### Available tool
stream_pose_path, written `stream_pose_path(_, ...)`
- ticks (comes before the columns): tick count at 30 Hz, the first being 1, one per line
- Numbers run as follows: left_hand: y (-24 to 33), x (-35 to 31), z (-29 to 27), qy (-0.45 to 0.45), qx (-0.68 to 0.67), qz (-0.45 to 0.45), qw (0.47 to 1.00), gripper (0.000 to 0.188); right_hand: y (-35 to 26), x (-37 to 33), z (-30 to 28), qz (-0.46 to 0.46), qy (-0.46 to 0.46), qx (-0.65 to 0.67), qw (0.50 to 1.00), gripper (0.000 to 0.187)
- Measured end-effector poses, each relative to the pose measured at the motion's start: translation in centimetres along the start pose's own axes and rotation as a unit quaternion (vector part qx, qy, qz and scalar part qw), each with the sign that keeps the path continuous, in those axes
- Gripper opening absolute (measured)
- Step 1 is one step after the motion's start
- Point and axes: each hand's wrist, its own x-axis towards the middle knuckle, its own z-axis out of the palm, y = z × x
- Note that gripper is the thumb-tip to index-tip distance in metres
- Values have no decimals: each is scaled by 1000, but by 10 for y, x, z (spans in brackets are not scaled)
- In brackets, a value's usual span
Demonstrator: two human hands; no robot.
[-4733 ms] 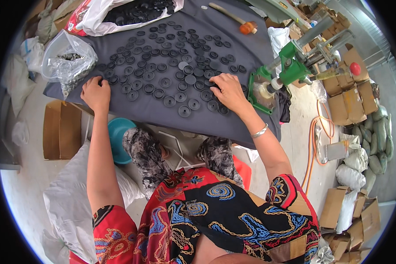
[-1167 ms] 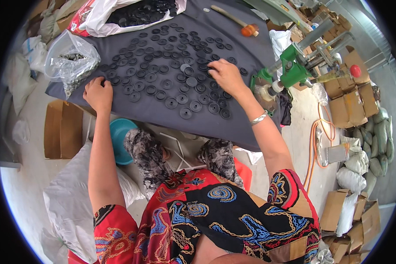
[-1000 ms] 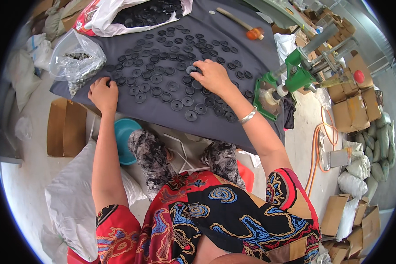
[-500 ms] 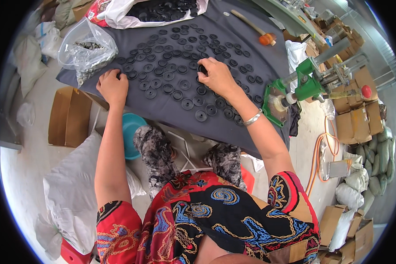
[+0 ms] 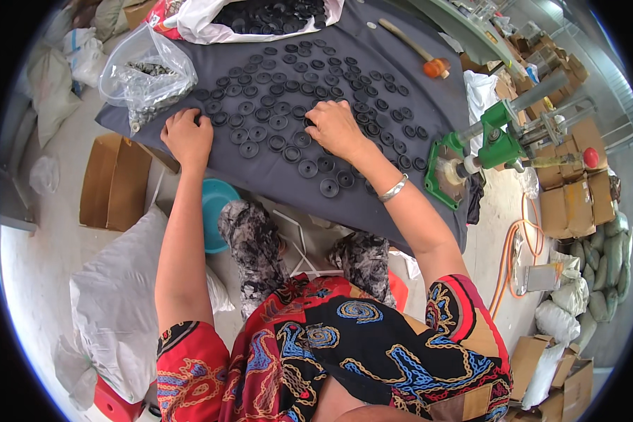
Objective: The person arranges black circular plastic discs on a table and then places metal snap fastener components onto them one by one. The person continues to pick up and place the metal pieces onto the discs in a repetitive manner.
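Many black round discs with raised rims and centre holes [image 5: 278, 122] lie spread over a dark grey cloth-covered table [image 5: 225, 167]. My right hand [image 5: 336, 131] is among them near the middle, fingers curled down and closed at a black disc [image 5: 307, 122] that they partly hide. At the table's near left edge rests my left hand [image 5: 188, 139], its fingers bent inward. A bit of something dark shows at its fingertips, too hidden to name. Beyond it stands an open clear plastic bag [image 5: 148, 74] of small metallic-looking parts.
A white sack [image 5: 197, 27] of black discs lies at the far edge. To the right are a green hand press [image 5: 496, 137] and a mallet [image 5: 432, 65] with an orange head. Below the table sit a teal basin [image 5: 216, 211] and a cardboard box [image 5: 112, 183].
My right hand has shifted slightly left and nearer across the discs, and the disc in its grip shows less. My left hand stays at the edge. The whole view has moved a little.
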Motion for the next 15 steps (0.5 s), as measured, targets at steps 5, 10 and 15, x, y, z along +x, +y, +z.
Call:
stream_pose_path(5,2,2,-1,-23,12,-9,1000,23,-5,3,1,0,8,8,1000,22)
stream_pose_path(10,3,1,-1,-19,18,-11,1000,24,28,-3,-24,58,109,33,992,18)
stream_pose_path(15,-1,0,0,-24,20,-10,999,24,53,-17,-38,110,50,81,989,20)
